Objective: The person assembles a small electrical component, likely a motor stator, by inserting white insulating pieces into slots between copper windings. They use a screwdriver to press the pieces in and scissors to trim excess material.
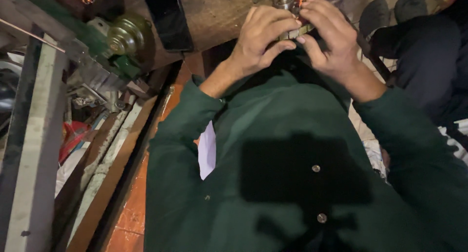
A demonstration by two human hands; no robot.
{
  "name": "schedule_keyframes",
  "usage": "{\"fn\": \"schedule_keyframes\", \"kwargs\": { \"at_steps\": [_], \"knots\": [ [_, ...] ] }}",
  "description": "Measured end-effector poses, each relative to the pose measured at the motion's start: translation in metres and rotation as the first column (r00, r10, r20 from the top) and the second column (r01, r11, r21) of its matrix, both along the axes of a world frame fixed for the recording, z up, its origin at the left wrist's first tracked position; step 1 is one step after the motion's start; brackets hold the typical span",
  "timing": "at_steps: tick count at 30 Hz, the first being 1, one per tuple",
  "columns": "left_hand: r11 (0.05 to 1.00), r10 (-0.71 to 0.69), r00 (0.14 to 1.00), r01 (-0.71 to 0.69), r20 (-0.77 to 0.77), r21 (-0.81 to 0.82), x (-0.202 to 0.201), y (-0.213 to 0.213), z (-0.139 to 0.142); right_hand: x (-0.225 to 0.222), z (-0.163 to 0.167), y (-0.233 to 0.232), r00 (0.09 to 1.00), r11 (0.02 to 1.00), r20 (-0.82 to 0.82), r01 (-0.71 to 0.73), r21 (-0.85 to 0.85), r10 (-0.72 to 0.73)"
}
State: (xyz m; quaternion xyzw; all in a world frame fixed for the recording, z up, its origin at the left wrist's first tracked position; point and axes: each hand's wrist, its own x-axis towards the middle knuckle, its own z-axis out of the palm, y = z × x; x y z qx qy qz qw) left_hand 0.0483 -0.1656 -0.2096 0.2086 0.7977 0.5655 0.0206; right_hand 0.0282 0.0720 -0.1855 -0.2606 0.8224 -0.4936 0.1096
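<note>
Both my hands meet at the top of the view over a small metal motor part (291,8) with a steel shaft and copper windings. My left hand (261,37) wraps its fingers around the part from the left. My right hand (327,35) grips it from the right, fingers curled over its top. Most of the part is hidden under my fingers. My dark green shirt sleeves and chest fill the lower view.
A worn wooden workbench (219,13) lies beyond the hands. A green and brass machine piece (124,37) sits at the left among metal bars and scrap. Another person's dark trouser leg and shoes (424,42) are at the right. Orange floor (131,213) shows below.
</note>
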Motion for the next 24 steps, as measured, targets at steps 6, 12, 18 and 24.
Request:
{"fn": "schedule_keyframes", "kwargs": {
  "at_steps": [6,12,18,24],
  "knots": [
    [0.999,-0.04,0.998,0.039,-0.037,-0.03,0.003,-0.001,0.0,-0.006,0.002,0.004,0.996,0.996,-0.028,-0.089,0.025,0.09],
    [0.986,0.051,0.96,-0.093,-0.274,-0.142,0.014,0.014,-0.02,0.004,-0.009,-0.003,0.999,1.0,-0.037,0.031,0.004,-0.031],
    [0.974,0.164,0.955,-0.196,-0.249,-0.11,0.023,0.021,-0.019,0.009,0.006,-0.022,0.994,0.993,-0.01,0.109,-0.042,-0.11],
    [0.942,0.335,0.942,-0.335,0.026,0.0,0.007,0.019,-0.004,-0.043,-0.006,0.003,0.89,0.98,0.445,0.164,-0.114,-0.097]
  ]
}}
